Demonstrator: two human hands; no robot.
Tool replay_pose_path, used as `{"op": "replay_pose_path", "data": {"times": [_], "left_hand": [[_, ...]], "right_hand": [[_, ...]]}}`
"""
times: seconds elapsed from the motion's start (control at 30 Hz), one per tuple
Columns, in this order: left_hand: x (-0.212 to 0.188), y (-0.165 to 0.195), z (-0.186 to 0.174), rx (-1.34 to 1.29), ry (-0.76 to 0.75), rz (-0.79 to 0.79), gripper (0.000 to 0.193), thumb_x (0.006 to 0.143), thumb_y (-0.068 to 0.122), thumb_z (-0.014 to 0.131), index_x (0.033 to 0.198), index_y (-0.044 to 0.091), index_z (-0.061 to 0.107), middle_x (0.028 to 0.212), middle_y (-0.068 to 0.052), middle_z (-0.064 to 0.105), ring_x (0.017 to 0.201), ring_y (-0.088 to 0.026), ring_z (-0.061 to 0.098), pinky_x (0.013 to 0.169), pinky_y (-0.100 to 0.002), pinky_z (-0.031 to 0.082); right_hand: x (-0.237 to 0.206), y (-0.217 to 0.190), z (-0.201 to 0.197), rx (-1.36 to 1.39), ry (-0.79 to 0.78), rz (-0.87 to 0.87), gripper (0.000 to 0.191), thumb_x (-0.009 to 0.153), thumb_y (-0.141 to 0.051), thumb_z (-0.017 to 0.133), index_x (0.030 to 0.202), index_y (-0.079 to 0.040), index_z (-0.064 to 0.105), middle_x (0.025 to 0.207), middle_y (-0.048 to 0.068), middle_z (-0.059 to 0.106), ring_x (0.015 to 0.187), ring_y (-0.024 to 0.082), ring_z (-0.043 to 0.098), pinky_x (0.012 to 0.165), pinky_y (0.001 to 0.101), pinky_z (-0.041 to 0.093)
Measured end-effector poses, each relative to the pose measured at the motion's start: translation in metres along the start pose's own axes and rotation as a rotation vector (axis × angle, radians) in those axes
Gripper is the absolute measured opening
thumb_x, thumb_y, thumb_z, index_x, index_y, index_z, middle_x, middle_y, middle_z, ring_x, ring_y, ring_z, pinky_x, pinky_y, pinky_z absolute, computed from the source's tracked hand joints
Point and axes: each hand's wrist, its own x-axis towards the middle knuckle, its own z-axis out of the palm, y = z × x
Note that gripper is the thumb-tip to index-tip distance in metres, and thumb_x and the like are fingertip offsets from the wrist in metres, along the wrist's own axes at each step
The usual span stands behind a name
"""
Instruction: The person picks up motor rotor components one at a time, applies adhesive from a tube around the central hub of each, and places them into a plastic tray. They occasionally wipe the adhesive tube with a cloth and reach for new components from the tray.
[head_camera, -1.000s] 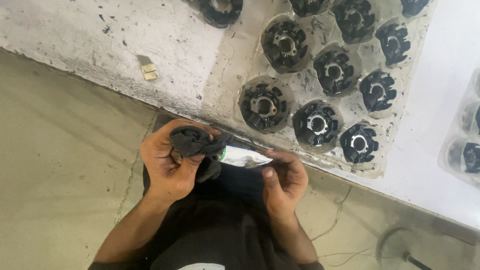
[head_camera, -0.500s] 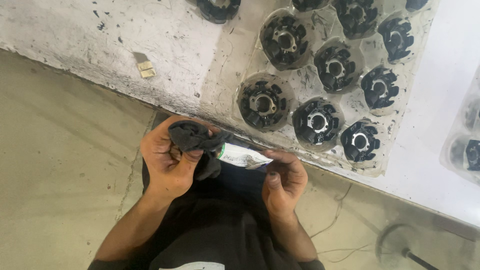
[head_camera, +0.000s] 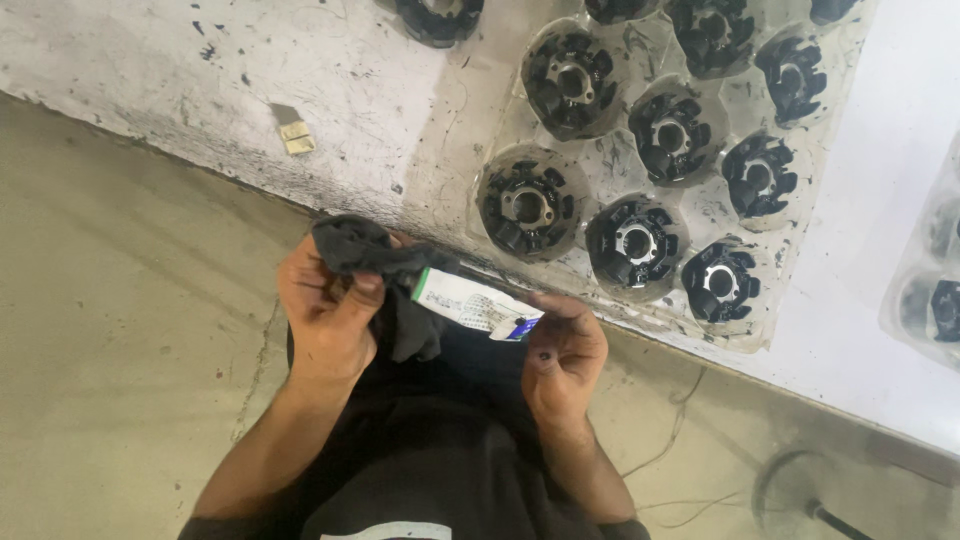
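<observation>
Black rag (head_camera: 372, 262) bunched in left hand (head_camera: 325, 315), grip pinching tube (head_camera: 470, 303) at one end. Right hand (head_camera: 562, 352) pinching other end. Both held just below tabletop (head_camera: 300, 90) edge, near tray (head_camera: 600, 160). Risk: squeeze smears paste; loose pinch drops tube to floor (head_camera: 110, 330).

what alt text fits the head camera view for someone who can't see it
Seen from above, the left hand grips a dark cloth around one end of a white tube, and the right hand pinches the other end. Beyond them, a clear tray of black round parts sits on a white table.
</observation>
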Motion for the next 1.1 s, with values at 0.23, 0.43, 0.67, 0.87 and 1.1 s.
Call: {"op": "replay_pose_path", "data": {"times": [0.23,0.43,0.67,0.87,1.1], "left_hand": [[-0.002,-0.006,-0.008,-0.303,0.132,-0.121,0.029,0.102,0.018,0.075,0.123,0.000,0.066,0.116,-0.010,0.073,0.107,-0.022,0.070,0.098,-0.037,0.057],[-0.005,-0.005,-0.004,-0.309,0.152,-0.116,0.029,0.103,0.018,0.074,0.123,0.000,0.065,0.115,-0.009,0.072,0.104,-0.020,0.069,0.095,-0.035,0.057],[-0.002,-0.002,-0.014,-0.207,0.152,-0.007,0.023,0.104,0.015,0.074,0.119,0.000,0.065,0.115,-0.009,0.071,0.104,-0.019,0.068,0.097,-0.035,0.056],[-0.008,-0.005,-0.013,-0.115,0.109,0.145,0.020,0.105,0.013,0.078,0.115,0.001,0.066,0.112,-0.010,0.072,0.105,-0.018,0.068,0.102,-0.034,0.053],[-0.013,-0.002,-0.007,-0.161,0.123,0.133,0.027,0.101,0.015,0.081,0.119,0.000,0.066,0.112,-0.011,0.071,0.104,-0.019,0.068,0.100,-0.034,0.054]], "right_hand": [[0.005,0.000,0.038,-0.608,-0.196,0.141,0.040,0.078,0.003,0.090,0.113,0.004,0.070,0.105,0.008,0.078,0.096,0.013,0.070,0.089,0.0284,0.058],[0.008,0.013,0.046,-0.509,-0.257,0.163,0.023,0.090,0.006,0.077,0.112,0.004,0.071,0.105,0.008,0.078,0.095,0.012,0.071,0.086,0.0275,0.057],[0.008,0.000,0.017,-0.147,-0.240,0.343,0.017,0.095,0.013,0.061,0.106,0.004,0.071,0.106,0.011,0.073,0.103,0.016,0.066,0.094,0.0283,0.053],[0.013,-0.012,0.017,0.335,-0.203,0.408,0.018,0.098,0.010,0.060,0.114,0.002,0.063,0.110,0.014,0.068,0.106,0.024,0.066,0.099,0.0427,0.053],[0.002,0.023,0.041,-0.523,-0.352,0.079,0.073,0.072,0.005,0.088,0.136,0.003,0.052,0.130,0.013,0.062,0.124,0.023,0.058,0.110,0.0362,0.044]]}}
